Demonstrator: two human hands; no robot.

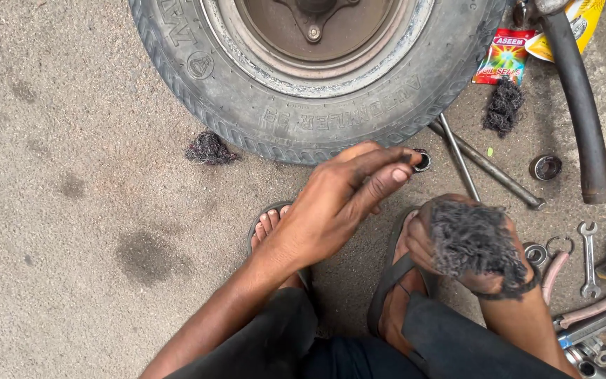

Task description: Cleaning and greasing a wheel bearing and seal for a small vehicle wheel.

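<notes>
My left hand [338, 200] is raised over my feet and pinches a small round metal ring [422, 161], like a bearing or seal, between greasy fingertips. My right hand [468, 245] is closed around a dark grey wad of cotton waste [475, 238] just to the right, a little lower than the ring. The two hands are close but apart. A worn tyre on its wheel [303, 105] lies flat on the ground just beyond the hands.
Two long steel rods [485, 165] lie by the tyre. A thick black hose [580, 105], a metal cup [546, 167], more waste clumps [208, 149], a red packet [503, 56], a spanner [588, 260] and tools [597, 323] sit at right. My sandalled feet [271, 224] rest below.
</notes>
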